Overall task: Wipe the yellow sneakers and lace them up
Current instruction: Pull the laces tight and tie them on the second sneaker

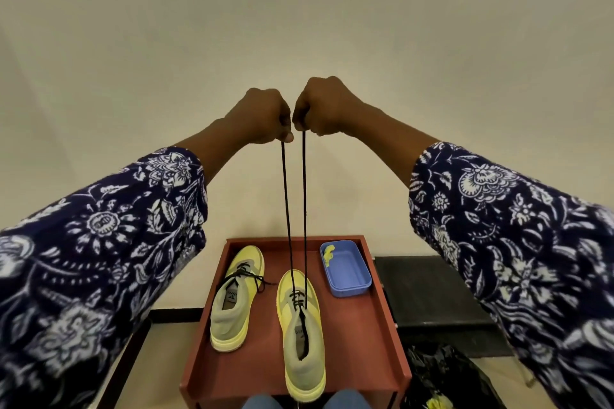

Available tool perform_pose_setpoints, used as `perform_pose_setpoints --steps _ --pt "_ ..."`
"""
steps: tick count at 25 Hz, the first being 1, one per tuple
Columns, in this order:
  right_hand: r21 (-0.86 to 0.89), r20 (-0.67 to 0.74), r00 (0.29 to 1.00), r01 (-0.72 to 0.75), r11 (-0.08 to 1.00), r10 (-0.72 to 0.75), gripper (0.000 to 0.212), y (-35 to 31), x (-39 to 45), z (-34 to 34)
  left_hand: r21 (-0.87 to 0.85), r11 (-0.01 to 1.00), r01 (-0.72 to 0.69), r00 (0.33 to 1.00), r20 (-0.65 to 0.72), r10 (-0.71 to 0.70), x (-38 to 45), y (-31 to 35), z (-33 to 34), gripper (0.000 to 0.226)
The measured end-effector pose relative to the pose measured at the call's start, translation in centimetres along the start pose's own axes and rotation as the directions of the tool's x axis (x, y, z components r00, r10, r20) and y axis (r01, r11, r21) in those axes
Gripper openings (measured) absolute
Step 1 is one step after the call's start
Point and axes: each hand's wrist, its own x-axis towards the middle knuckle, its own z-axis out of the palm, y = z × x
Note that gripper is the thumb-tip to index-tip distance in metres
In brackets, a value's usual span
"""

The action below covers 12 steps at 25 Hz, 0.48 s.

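Lace (pixel 295 209) ends are running straight down from my fists to the right shoe (pixel 300 325), which is sitting on the red tray (pixel 365 359) directly below, toe pointing away from me, long axis lined up with my view. I'm pulling both ends up level, two strands nearly parallel and taut, close together. Left hand (pixel 262 116) is gripping one end, fingers curled round it, thumb pressing at the bottom of the fist. Right hand (pixel 324 106) is gripping the other end the same way, fingers clamped on it. Fists are almost touching, knuckles up, both arms reaching forward and raised well above the tray, forearms angling in symmetrically. Neither hand is nearer the shoe; both are sitting about equally above it. Lace is crossing only through the lower eyelets as far as I can see, upper eyelets hidden by the tongue and collar, so I'm judging lacing on this shoe as partway done and this pull as evening out the ends. Next crossing means dropping the hands back down along that same vertical line to the eyelets. Left shoe (pixel 237 295) is lying just beside it on the tray, toe angled slightly right, looking laced already with loose ends trailing. Blue tub (pixel 345 269) with a yellow scrap (pixel 328 254) in it is sitting at the far right corner of the tray.
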Motion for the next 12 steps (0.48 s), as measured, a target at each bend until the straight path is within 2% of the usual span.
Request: perform_pose_setpoints --steps 2,4,7,8,9,12 --pt "0.107 -0.070 0.997 -0.032 0.994 0.039 0.026 0.2 0.0 0.7 -0.161 0.986 0.032 0.996 -0.072 -0.044 -0.2 0.0 0.2 0.017" --pt "0.302 -0.143 0.980 -0.090 0.949 0.138 0.023 0.5 0.1 1.6 -0.390 0.917 0.089 0.979 -0.134 -0.152 -0.4 -0.2 0.9 0.026" --pt "0.550 -0.201 0.935 -0.138 0.823 0.291 0.027 0.8 0.2 3.0 -0.758 0.626 0.183 0.915 -0.102 -0.391 -0.2 -0.6 2.1 0.032" --pt "0.578 -0.214 0.925 -0.138 0.804 0.313 0.028 0.8 0.2 3.3 -0.814 0.552 0.180 0.903 -0.085 -0.420 -0.2 -0.6 2.3 0.026" --pt "0.593 -0.228 0.918 -0.134 0.794 0.326 0.029 0.8 0.3 3.5 -0.837 0.521 0.166 0.899 -0.088 -0.428 -0.1 -0.5 2.5 0.019" --pt "0.617 -0.258 0.905 -0.116 0.779 0.338 0.031 0.7 0.5 3.7 -0.840 0.529 0.122 0.895 -0.137 -0.424 0.0 -0.1 2.7 0.018"
